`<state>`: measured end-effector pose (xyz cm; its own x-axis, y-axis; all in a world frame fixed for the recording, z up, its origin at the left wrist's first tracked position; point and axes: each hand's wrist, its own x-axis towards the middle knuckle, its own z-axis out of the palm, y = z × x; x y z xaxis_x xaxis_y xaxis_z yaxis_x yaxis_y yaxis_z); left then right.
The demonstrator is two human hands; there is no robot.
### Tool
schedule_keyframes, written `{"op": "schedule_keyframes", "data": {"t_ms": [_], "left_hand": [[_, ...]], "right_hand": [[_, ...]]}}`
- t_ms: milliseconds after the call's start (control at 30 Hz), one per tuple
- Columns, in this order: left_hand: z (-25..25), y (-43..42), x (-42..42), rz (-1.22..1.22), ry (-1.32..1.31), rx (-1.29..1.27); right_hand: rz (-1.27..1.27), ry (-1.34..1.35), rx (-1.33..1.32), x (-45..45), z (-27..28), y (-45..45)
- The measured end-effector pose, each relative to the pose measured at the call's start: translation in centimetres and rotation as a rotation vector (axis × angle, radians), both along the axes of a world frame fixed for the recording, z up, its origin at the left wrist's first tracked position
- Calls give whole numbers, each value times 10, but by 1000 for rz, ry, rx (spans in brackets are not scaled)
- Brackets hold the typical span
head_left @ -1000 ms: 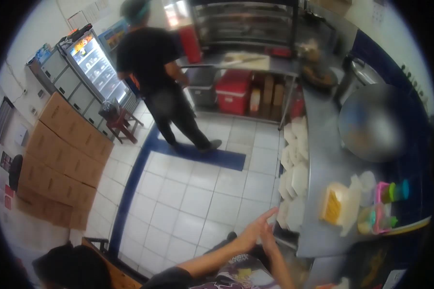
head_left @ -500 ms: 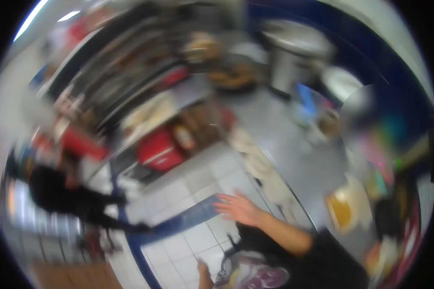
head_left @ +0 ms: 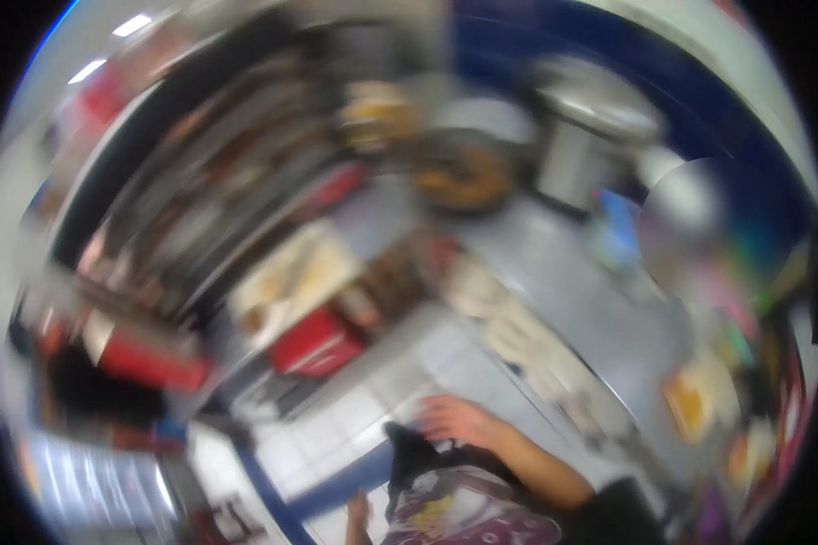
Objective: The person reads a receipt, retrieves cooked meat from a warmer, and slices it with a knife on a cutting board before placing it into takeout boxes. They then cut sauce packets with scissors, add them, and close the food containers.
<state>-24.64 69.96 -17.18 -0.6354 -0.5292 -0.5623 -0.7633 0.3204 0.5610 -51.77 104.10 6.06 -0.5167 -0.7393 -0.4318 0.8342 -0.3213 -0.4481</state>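
Note:
My right hand [head_left: 459,422] is held out in front of my body, above the tiled floor. Its fingers look stretched out and slightly apart, with nothing visible in them. A patterned apron [head_left: 463,509] over dark clothing hangs just below that hand. Low in the view, my left hand [head_left: 359,510] shows only as a small blurred piece beside the apron. Its fingers cannot be made out, and no object shows at it. Neither hand appears to touch a counter. Motion blur smears the whole picture.
A metal counter [head_left: 554,272] runs along the right, bearing a large metal pot [head_left: 573,163], a dark pan with orange-brown food [head_left: 463,177] and a yellow-filled container [head_left: 689,407]. Ahead are a cutting board [head_left: 295,272], a red box [head_left: 316,343] and a long grill-like unit [head_left: 218,163].
My view has swung, so the counter and pans sit lower and further right. My right hand has come lower, closer to the apron. The dark-clothed person at left is now mostly hidden.

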Motion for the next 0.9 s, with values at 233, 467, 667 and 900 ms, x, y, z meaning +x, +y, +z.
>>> {"op": "schedule_keyframes", "data": {"t_ms": [233, 467, 667, 900], "left_hand": [[118, -129, -162, 200, 397, -69], [184, -160, -296, -150, 659, -461], [199, -180, -398, -357, 305, -862], [161, -181, -427, -398, 393, -915]], "right_hand": [[-295, -116, 168, -74, -36, -133], [-214, 197, 354, -240, 11, -255], [38, 1190, 1254, -412, -55, -331], [-7, 1318, 1421, -462, -103, -359]]}}
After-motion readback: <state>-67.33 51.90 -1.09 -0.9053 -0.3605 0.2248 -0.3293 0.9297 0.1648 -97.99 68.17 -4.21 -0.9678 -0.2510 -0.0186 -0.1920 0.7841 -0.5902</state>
